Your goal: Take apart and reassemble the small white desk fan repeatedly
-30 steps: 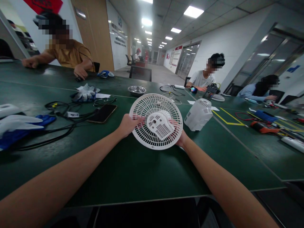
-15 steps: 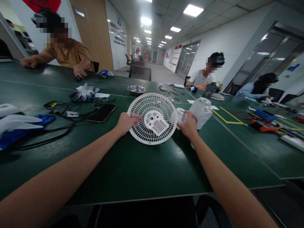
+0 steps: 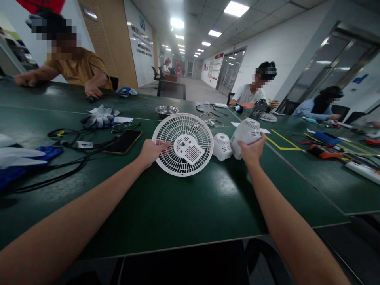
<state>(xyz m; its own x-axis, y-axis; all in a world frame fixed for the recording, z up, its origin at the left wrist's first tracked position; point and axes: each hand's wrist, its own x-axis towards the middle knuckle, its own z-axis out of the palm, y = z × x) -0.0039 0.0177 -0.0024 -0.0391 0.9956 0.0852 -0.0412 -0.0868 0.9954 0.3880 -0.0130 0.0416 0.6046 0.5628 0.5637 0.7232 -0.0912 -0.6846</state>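
Observation:
My left hand [image 3: 151,152] grips the left rim of a round white fan grille [image 3: 162,130], thumb over the bars. The grille is tilted up facing me, a vented plate at its centre. My right hand [image 3: 253,149] is wrapped around a larger white plastic housing [image 3: 245,132] with vent slots, thumb on the near side and fingers at the right. Between the grille and that housing is a smaller white vented motor cover [image 3: 222,147], which no hand touches. Part of the larger housing is hidden behind my hand.
A metal bowl [image 3: 166,111] stands behind the grille. To the left lie a phone [image 3: 124,141], black cables [image 3: 80,162] and work gloves [image 3: 99,118]. An orange multimeter [image 3: 325,152] lies at the right. Other people [image 3: 252,93] sit across the green table [image 3: 178,213].
My right hand has moved right, off the smaller motor cover and onto the larger housing. My left hand still holds the grille. The whole view has shifted slightly.

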